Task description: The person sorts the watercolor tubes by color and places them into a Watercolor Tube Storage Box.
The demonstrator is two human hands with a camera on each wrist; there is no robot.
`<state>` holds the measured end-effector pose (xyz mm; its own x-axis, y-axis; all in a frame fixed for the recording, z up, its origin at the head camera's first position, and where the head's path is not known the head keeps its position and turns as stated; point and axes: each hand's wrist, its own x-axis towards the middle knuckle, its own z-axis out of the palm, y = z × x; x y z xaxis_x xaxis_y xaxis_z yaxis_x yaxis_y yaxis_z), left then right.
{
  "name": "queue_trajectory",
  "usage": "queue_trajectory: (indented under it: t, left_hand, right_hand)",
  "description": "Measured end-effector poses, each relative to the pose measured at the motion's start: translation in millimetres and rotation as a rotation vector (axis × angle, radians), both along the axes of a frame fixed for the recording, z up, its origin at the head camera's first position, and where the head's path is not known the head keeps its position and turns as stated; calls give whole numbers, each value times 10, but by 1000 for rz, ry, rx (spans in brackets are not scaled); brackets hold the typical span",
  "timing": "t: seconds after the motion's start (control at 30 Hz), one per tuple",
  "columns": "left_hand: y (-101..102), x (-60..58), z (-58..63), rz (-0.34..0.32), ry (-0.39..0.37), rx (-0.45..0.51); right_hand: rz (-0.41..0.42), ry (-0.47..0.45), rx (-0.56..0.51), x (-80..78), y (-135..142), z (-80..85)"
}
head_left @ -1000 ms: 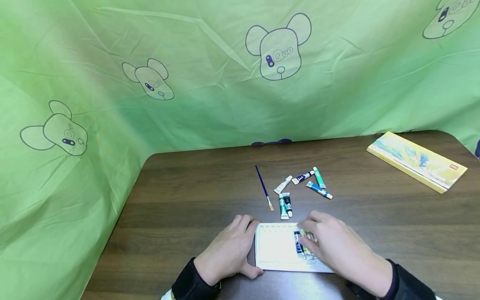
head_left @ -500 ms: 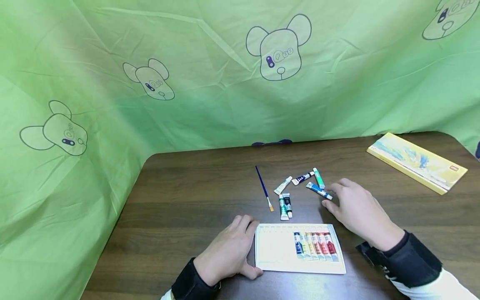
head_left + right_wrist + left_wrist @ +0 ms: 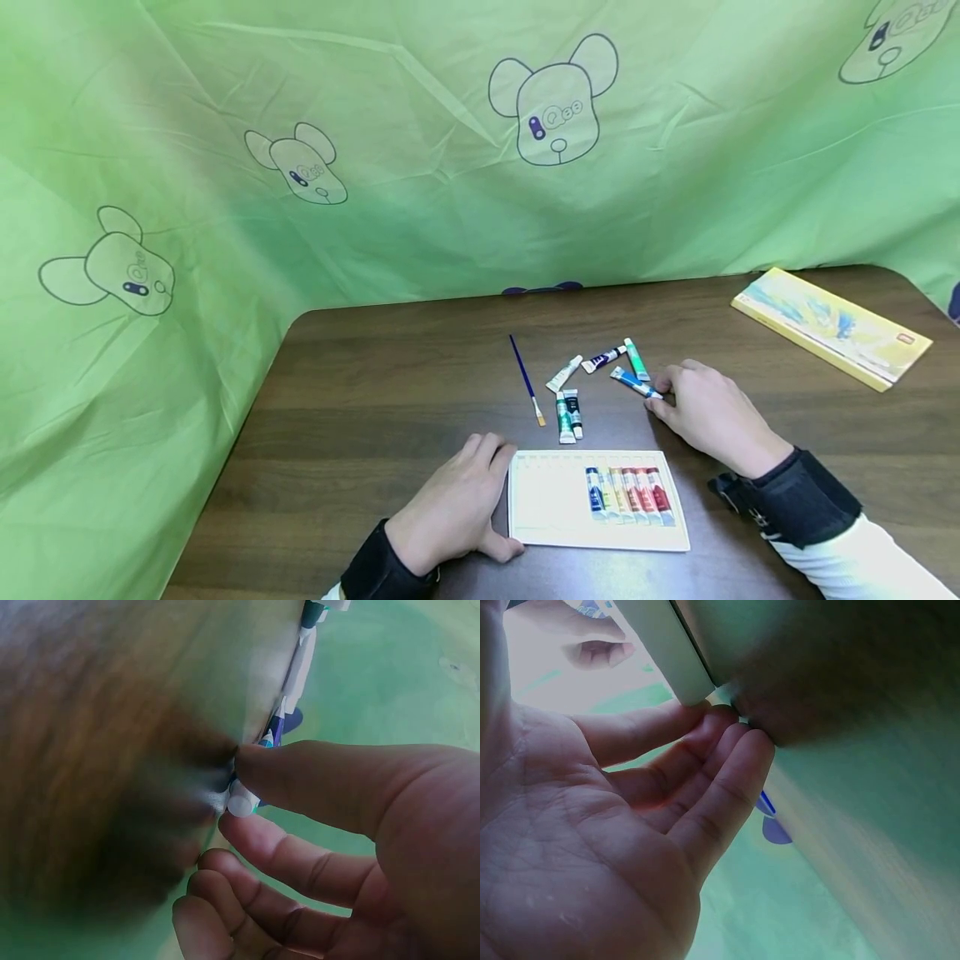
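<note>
Green cloth [image 3: 420,225] printed with outlined animal heads hangs down past the left and far edges of a dark wood-grain tabletop [image 3: 360,417]. Toward the tabletop's left edge, the left hand [image 3: 453,500], with a black wristband [image 3: 390,567], rests at the left side of a white tray [image 3: 547,500], its thumb spread from the other fingers, which lie close together and touch the tray. Beyond the tray, a blue-handled paintbrush [image 3: 527,379] lies with its bristles toward the near edge and its handle toward the far edge. Next come a pale tube [image 3: 564,373], lying aslant, and, nearer the tray, a green tube [image 3: 565,419] just beside a dark tube [image 3: 573,412]. A purple-blue tube [image 3: 604,359] follows, while the right half of the tray carries a row of tubes [image 3: 630,496], dark blue at its left end, then yellowish, then reds. Between the tray and the far edge lies a blue tube [image 3: 632,380], near a light green tube [image 3: 636,358]; the right hand [image 3: 716,412] pinches its white-capped end between thumb and index finger, the other fingers bent. Farther on, a yellow box [image 3: 832,329] lies slantwise near the far right corner.
</note>
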<state>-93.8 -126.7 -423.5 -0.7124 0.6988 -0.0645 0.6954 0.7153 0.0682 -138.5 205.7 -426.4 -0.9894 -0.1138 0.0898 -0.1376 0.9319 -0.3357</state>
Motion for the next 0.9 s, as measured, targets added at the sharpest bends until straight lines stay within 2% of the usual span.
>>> queue_trajectory:
  t: [0.27,0.47,0.7,0.9]
  left_hand:
    - [-4,15,1,-10,26,-2]
    - [-5,19,-5,-35,85,10]
    - [-5,11,8,-21,60,13]
    - [-2,11,11,-15,46,14]
  right_hand:
    - [16,34,-3,2,17,-17]
    - [22,25,0,-9,22,-14]
    - [57,62,-3,-37,25,-30]
    - [60,73,-24,-31,18,33]
